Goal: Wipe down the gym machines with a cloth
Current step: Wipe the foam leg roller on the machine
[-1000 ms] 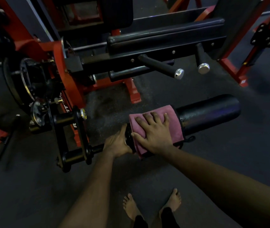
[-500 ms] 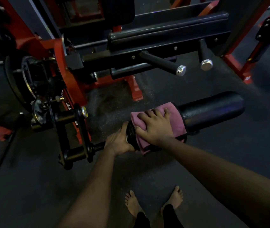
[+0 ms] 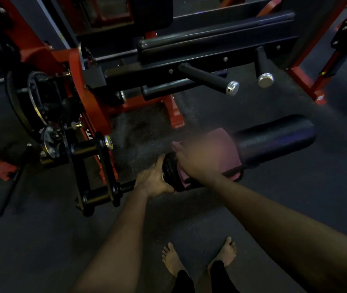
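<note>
**While the left hand [image 3: 153,180] steadies the roller pad [image 3: 274,136], the right hand [image 3: 198,159] lies on the cloth [image 3: 229,153]**

Where the black roller pad sticks out to the right of the red-and-black machine [image 3: 83,85], the pink cloth is draped over its left part, touching the foam. The right hand rests on top of the cloth, but it is blurred, so I cannot tell whether its fingers are spread or curled. The left hand grips the pad's left end, fingers and thumb clamped round the black end cap just beside the cloth. Behind, two black handles [image 3: 208,78] with chrome caps point out from the machine. Two bare feet [image 3: 172,259] stand on the dark floor [image 3: 41,240] between the arms.
</note>
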